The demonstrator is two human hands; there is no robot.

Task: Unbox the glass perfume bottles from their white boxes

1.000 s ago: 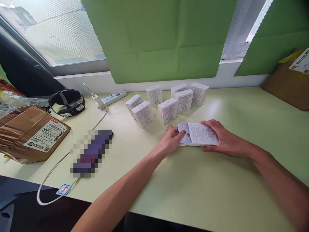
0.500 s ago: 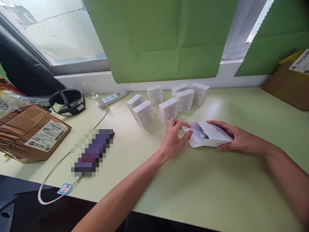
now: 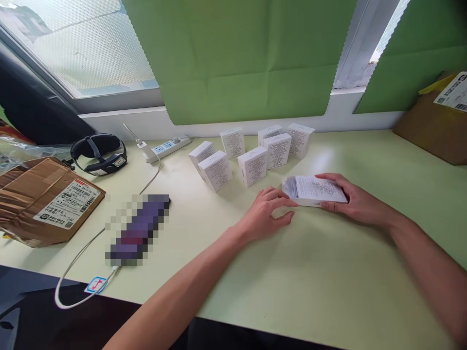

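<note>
A small white printed carton (image 3: 315, 190) lies on its side on the pale green tabletop, its flapped end toward the left. My right hand (image 3: 348, 194) is closed around the carton's right end, thumb along the near edge and fingers over the far side. Beside the left end is my left hand (image 3: 268, 214), thumb and fingers apart. Its fingertips are at the carton's near left corner; whether they press on the flap I cannot tell. What is inside the carton is hidden.
Several similar white cartons (image 3: 252, 166) stand upright behind my hands. To the left are a pixelated phone (image 3: 138, 231) on a white cable, a power strip (image 3: 170, 148), a black headset (image 3: 98, 154) and a crumpled cardboard box (image 3: 54, 199). Another cardboard box (image 3: 434, 121) sits at far right.
The carton has turned and moved slightly away from me, and its opening shows less. My left thumb and fingers have spread from a near pinch at the flap.
</note>
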